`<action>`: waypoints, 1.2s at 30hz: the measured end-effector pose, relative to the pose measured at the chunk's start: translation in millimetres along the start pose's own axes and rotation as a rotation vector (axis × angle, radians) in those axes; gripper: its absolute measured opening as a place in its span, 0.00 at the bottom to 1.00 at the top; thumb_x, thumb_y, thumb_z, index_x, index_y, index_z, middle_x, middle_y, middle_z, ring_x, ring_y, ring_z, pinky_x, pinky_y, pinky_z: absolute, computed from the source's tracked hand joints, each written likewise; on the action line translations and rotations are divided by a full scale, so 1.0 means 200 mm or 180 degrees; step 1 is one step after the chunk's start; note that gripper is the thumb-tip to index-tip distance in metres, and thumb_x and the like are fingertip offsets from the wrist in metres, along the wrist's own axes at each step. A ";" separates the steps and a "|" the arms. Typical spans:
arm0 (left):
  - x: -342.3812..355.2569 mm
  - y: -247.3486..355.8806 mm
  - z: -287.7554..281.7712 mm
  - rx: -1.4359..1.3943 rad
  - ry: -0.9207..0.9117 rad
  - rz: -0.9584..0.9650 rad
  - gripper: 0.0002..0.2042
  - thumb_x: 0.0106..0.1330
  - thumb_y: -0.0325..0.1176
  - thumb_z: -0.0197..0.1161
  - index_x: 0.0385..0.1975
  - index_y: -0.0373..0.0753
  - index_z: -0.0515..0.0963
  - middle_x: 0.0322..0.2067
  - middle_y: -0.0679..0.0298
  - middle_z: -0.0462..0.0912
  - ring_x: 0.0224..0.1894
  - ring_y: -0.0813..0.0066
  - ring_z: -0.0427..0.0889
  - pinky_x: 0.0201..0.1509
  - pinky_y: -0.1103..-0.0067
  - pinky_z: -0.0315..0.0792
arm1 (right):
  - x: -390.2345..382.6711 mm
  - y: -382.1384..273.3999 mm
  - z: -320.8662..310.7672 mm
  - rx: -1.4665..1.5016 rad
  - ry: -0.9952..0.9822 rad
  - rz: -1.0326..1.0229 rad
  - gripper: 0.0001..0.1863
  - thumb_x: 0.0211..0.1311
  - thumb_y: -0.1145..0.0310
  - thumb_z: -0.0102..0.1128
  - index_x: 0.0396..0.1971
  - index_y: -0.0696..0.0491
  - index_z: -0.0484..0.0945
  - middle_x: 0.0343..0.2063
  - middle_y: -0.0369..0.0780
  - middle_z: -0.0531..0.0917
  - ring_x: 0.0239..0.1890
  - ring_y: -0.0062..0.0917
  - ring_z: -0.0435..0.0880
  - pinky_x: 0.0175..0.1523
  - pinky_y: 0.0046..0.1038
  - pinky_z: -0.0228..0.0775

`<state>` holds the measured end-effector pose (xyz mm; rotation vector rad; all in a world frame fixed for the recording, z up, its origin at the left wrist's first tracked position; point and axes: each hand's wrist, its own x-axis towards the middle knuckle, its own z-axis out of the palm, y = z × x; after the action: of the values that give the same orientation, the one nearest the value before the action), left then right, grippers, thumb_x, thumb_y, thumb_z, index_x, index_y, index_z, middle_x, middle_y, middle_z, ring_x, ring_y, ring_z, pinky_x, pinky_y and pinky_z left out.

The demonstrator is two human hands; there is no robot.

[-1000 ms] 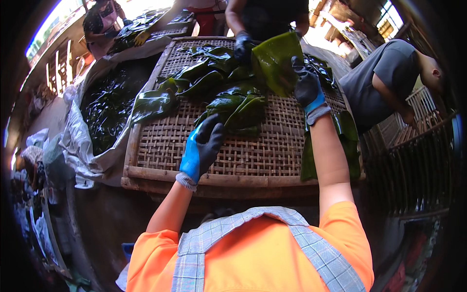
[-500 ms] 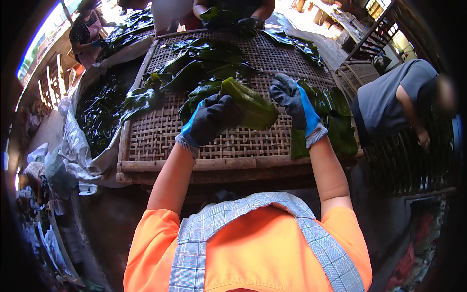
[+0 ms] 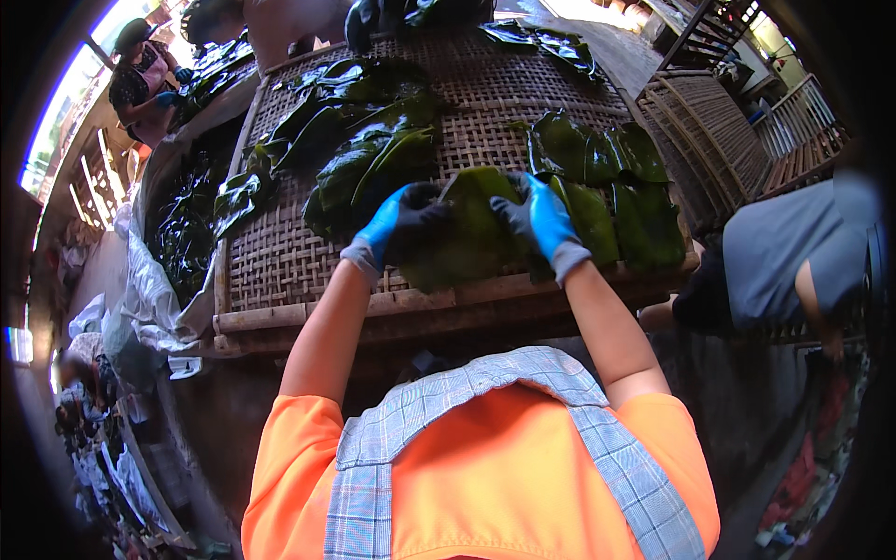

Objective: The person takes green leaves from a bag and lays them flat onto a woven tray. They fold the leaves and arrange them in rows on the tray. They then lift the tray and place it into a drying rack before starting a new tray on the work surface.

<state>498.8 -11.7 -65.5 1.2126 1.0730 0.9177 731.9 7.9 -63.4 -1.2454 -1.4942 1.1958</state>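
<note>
A broad, wet-looking dark green leaf (image 3: 478,229) is spread between my hands near the front edge of a woven bamboo tray (image 3: 280,273). My left hand (image 3: 401,222), in a blue and black glove, is closed on the leaf's left side. On the opposite side my right hand (image 3: 543,217), gloved the same way, grips the leaf near its upper corner. Flat leaves (image 3: 648,224) lie right of my right hand, partly overlapping. Beyond my left hand, a loose pile of glossy leaves (image 3: 369,140) covers part of the weave.
Left of the tray, a white plastic sheet (image 3: 159,289) surrounds more dark leaves (image 3: 182,219). A person in grey (image 3: 779,247) bends at the right. Across the tray are a co-worker's dark gloves (image 3: 369,23); another person (image 3: 140,79) works at far left. Woven racks (image 3: 705,131) stand far right.
The leaf, earlier folded in my left hand, is now spread flat and lower. My right hand has moved left and taken hold of it. The person in grey has shifted down and right.
</note>
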 end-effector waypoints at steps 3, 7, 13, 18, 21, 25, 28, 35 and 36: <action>0.06 -0.30 -0.05 -0.1713 0.0458 -0.0054 0.18 0.63 0.27 0.63 0.53 0.34 0.72 0.44 0.63 0.79 0.43 0.76 0.76 0.50 0.78 0.72 | -0.02 0.11 0.01 -0.2302 0.0626 -0.0269 0.25 0.52 0.59 0.67 0.48 0.54 0.74 0.33 0.49 0.81 0.35 0.44 0.82 0.40 0.40 0.74; -0.04 -0.31 0.04 -0.0998 0.1056 0.0644 0.15 0.64 0.25 0.61 0.51 0.34 0.75 0.47 0.61 0.80 0.47 0.76 0.77 0.53 0.79 0.72 | 0.00 -0.09 -0.02 -0.3218 0.0076 -0.0607 0.24 0.55 0.49 0.60 0.40 0.55 0.78 0.30 0.48 0.82 0.33 0.43 0.82 0.36 0.42 0.74; -0.29 -0.12 -0.01 0.0399 0.2161 0.1095 0.16 0.66 0.27 0.60 0.53 0.34 0.73 0.48 0.63 0.79 0.47 0.79 0.77 0.52 0.81 0.72 | 0.23 -0.31 0.10 -0.2967 -0.0191 -0.1540 0.32 0.57 0.46 0.59 0.54 0.55 0.73 0.47 0.50 0.79 0.50 0.42 0.79 0.54 0.39 0.70; -0.43 -0.16 -0.08 -0.0075 0.2340 0.1014 0.16 0.67 0.28 0.58 0.54 0.34 0.72 0.46 0.66 0.79 0.44 0.82 0.76 0.49 0.84 0.72 | 0.54 -0.21 0.59 -0.3576 -0.1292 -0.2162 0.43 0.50 0.57 0.68 0.67 0.45 0.58 0.64 0.46 0.63 0.66 0.46 0.59 0.67 0.38 0.55; -0.48 -0.21 -0.14 -0.0304 0.2529 0.0951 0.14 0.67 0.26 0.58 0.53 0.35 0.74 0.43 0.68 0.81 0.41 0.84 0.77 0.45 0.85 0.73 | 0.64 -0.20 0.69 -0.3524 -0.1394 -0.1696 0.44 0.45 0.70 0.69 0.66 0.42 0.60 0.63 0.43 0.67 0.65 0.43 0.63 0.68 0.37 0.57; -0.49 -0.21 -0.34 0.0277 0.2928 0.1455 0.12 0.66 0.26 0.59 0.49 0.34 0.75 0.42 0.66 0.81 0.42 0.82 0.78 0.46 0.84 0.73 | 0.74 -0.15 0.72 -0.3242 -0.1308 -0.1673 0.41 0.45 0.74 0.68 0.64 0.47 0.62 0.60 0.43 0.69 0.62 0.42 0.66 0.66 0.36 0.60; -0.44 -0.06 -0.77 0.2024 0.3507 0.2398 0.17 0.58 0.28 0.64 0.48 0.36 0.76 0.40 0.54 0.82 0.44 0.62 0.81 0.50 0.75 0.74 | 0.69 -0.15 0.73 -0.3413 -0.1397 -0.1643 0.39 0.50 0.63 0.69 0.63 0.50 0.61 0.63 0.45 0.66 0.66 0.45 0.61 0.68 0.39 0.56; -0.35 -0.03 -1.42 0.4392 0.2106 -0.0094 0.36 0.47 0.49 0.68 0.60 0.50 0.67 0.61 0.58 0.67 0.64 0.55 0.62 0.68 0.66 0.57 | 0.34 -0.20 0.61 -0.1560 -0.1036 -0.1701 0.28 0.53 0.63 0.69 0.52 0.58 0.73 0.50 0.49 0.77 0.53 0.39 0.75 0.59 0.34 0.65; -0.31 -0.07 -1.44 0.4172 0.1972 0.0047 0.32 0.46 0.48 0.69 0.56 0.51 0.73 0.58 0.60 0.71 0.61 0.57 0.66 0.66 0.67 0.60 | 0.28 -0.20 0.56 -0.1311 -0.1102 -0.1430 0.26 0.54 0.65 0.68 0.52 0.59 0.73 0.49 0.47 0.78 0.51 0.34 0.76 0.57 0.31 0.67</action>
<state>203.5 1.1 -78.0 2.0113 2.3523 0.5370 607.3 43.5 -44.5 -0.8997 -2.2216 0.8509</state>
